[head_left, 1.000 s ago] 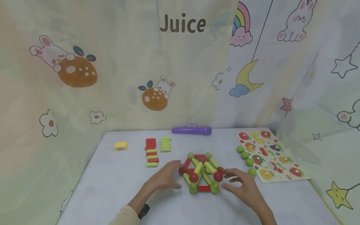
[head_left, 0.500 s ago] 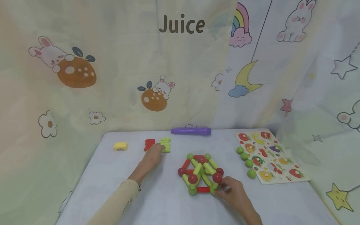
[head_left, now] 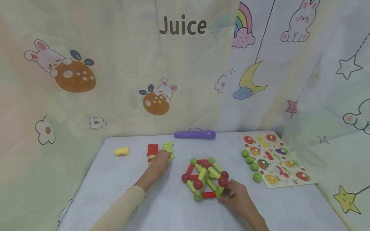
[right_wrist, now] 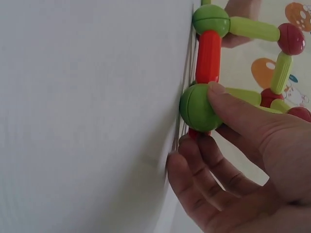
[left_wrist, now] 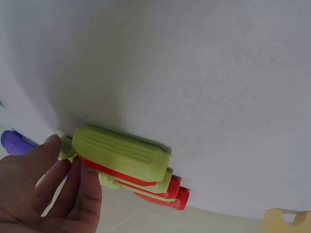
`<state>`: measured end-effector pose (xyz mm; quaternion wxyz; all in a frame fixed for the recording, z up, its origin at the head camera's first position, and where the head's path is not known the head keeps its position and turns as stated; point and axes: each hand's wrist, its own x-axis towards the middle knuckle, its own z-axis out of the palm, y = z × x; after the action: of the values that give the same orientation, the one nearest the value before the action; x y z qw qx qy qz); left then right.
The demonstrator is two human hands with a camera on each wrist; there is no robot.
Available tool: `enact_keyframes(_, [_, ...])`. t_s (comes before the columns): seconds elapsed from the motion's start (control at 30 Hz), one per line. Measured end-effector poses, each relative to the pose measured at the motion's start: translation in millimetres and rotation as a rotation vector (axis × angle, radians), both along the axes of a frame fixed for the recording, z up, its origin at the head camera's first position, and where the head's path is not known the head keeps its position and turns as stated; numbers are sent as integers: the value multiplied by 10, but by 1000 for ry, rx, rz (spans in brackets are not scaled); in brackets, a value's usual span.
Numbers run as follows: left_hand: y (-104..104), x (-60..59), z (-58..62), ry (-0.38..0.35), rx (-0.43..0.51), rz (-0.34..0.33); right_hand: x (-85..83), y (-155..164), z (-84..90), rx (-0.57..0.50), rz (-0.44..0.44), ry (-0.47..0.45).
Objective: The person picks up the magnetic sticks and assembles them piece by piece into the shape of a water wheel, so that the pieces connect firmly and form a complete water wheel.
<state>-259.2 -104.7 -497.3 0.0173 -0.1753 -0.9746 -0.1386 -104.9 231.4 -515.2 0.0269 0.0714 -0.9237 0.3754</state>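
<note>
In the middle of the table stands a ball-and-rod structure (head_left: 198,184) of red and green balls joined by red and light-green rods. My right hand (head_left: 238,194) holds its near right corner; in the right wrist view the thumb lies on a green ball (right_wrist: 199,108) and the fingers curl below it. Farther left, my left hand (head_left: 159,162) is at the loose rods, covering some of them. Its thumb and fingers pinch a light-green rod (left_wrist: 67,148), mostly hidden in the left wrist view, beside the row of red rods (head_left: 152,149) and green rods.
A yellow arched block (head_left: 122,151) lies at the table's back left. Along the back edge is a purple microphone-shaped stick (head_left: 195,135). Several loose green balls (head_left: 254,166) line the left edge of a fruit-picture board (head_left: 277,160) on the right. A printed curtain hangs behind.
My left hand has left the structure's side, reached back left to the loose rods and pinched a green one. My right hand has closed in on the structure's near right green ball.
</note>
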Motion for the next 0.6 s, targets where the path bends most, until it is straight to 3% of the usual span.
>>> enact_keyframes(0.13, [25,44,0,17,12,-3,-56,122,2,-41,35,12])
enact_keyframes(0.23, [20,132,47,2,85,5,-109,216,-4,-81,72,13])
enact_keyframes(0.43, [78,428,241,-20,314,-129,-180,374,8,-140,131,-39])
enact_keyframes(0.6, [244,679,425,-72,490,-210,-237,414,4,-130,117,-91])
